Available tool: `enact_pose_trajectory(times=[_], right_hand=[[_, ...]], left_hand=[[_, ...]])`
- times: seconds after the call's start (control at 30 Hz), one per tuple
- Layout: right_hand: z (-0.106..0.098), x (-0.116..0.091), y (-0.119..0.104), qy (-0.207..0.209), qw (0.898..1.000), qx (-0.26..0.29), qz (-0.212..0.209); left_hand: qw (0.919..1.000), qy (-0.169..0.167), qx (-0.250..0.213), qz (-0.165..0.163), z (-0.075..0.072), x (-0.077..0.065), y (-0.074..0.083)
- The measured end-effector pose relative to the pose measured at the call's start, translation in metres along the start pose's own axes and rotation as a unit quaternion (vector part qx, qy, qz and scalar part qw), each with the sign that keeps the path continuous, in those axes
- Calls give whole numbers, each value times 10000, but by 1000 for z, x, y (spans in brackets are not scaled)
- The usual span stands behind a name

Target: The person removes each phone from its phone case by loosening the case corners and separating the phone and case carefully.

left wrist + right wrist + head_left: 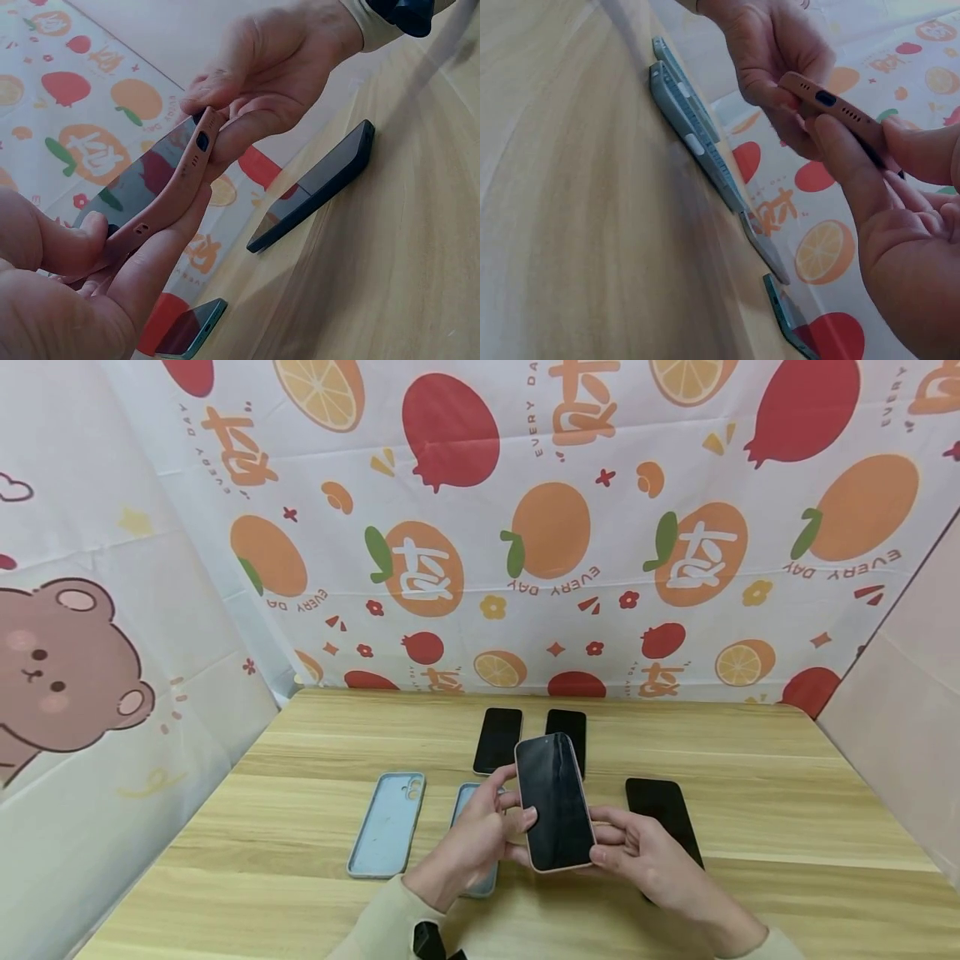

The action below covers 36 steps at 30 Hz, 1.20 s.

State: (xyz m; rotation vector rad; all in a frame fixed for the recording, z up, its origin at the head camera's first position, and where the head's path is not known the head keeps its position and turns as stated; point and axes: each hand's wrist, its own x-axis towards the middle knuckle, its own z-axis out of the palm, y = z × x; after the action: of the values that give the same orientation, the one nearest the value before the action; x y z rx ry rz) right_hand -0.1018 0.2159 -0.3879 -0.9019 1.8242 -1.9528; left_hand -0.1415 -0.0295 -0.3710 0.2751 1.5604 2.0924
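When checking orientation, locate black-screened rectangular phone (557,802) in pink case (187,180) above wood-grain table (780,827), long axis forward, pinched by fingers of left hand (480,828) at left edge, right hand (645,855) at lower-right corner.

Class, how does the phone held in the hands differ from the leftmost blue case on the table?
The held phone looks black with a pinkish rim; the leftmost case is light blue. The held phone is up in the left hand and right hand; the leftmost case lies on the table. Both are oblong with rounded corners.
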Motion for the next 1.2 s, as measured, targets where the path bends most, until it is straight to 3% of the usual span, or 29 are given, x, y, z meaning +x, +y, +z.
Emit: enact_pose_trajectory(times=[0.5, 1.2], right_hand=[[3, 0, 8, -131, 9983, 400, -408], [4, -2, 13, -241, 9919, 1112, -563]], left_hand=[[9994, -69, -327, 60, -4, -3, 0], [9991, -108, -387, 143, -2, -4, -1]])
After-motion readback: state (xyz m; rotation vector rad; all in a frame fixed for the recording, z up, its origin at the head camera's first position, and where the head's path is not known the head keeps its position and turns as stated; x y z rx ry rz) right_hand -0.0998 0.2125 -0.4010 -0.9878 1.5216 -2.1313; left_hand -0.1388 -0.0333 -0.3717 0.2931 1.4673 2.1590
